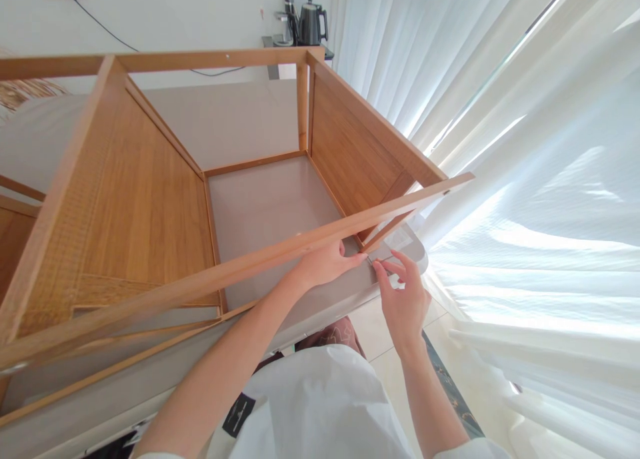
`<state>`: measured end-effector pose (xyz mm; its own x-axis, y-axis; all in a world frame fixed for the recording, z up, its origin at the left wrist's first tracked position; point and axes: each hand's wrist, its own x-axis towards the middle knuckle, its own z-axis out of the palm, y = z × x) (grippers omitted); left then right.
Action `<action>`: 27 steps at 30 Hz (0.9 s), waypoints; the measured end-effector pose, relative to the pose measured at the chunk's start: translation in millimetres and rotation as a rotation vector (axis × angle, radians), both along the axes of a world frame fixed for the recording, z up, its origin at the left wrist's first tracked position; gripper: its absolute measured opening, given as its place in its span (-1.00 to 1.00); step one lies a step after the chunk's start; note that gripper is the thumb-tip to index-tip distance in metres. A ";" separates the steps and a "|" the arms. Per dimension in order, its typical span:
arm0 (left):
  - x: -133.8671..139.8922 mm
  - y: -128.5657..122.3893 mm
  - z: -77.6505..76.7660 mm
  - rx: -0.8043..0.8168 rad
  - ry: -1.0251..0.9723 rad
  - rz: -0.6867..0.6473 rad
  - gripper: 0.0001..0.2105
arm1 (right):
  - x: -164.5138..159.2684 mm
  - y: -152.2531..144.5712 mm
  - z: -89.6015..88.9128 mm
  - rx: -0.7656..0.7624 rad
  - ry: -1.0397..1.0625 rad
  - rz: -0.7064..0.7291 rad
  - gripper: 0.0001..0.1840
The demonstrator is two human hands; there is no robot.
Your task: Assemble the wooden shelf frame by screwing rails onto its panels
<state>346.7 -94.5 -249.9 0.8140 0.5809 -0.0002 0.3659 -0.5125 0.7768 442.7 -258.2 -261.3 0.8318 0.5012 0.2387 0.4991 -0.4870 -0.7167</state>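
A wooden frame (pixel 280 241) with panelled sides, like a small shelf unit, lies on a grey padded surface (pixel 270 192). Beneath its upper front rail reaches my left hand (pixel 327 262), fingers closed around the lower right corner, thumb pointing along it. Just to the right, my right hand (pixel 406 299) pinches a thin metal piece that looks like a hex key (pixel 371 262), its tip against that corner near my left thumb. The upper front rail slants, its right end sticking out past the side panel (pixel 357 136). The fastener itself is too small to see.
A middle panel (pixel 145 206) divides the frame on the left. White curtains (pixel 540 179) hang close on the right. A dark kettle (pixel 313 24) stands on a small stand at the back, and a black cable (pixel 103 26) runs along the wall.
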 end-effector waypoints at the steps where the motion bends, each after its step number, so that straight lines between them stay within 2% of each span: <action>1: -0.1 -0.1 0.1 -0.011 0.003 0.004 -0.58 | 1.7 -0.4 -1.6 0.004 -0.025 -0.006 -0.56; 5: 0.5 -1.0 0.4 -0.047 0.002 0.014 -0.56 | 10.3 -2.7 -11.5 0.015 -0.202 -0.006 -0.58; 10: 2.1 -1.1 1.9 -0.013 -0.010 0.002 -0.57 | 14.5 -5.1 -20.8 -0.015 -0.348 0.019 -0.64; 15: 1.7 -0.9 0.3 -0.001 -0.012 0.002 -0.56 | 7.0 -5.7 -16.4 -0.034 -0.362 0.077 -0.64; 18: 1.7 -0.8 -0.6 -0.020 -0.016 0.004 -0.58 | 5.4 -5.8 -12.2 -0.059 -0.349 0.138 -0.71; 27: 3.5 -0.5 0.7 -0.120 -0.048 0.008 -0.56 | 21.0 -4.9 -7.2 -0.096 -0.366 0.349 -0.78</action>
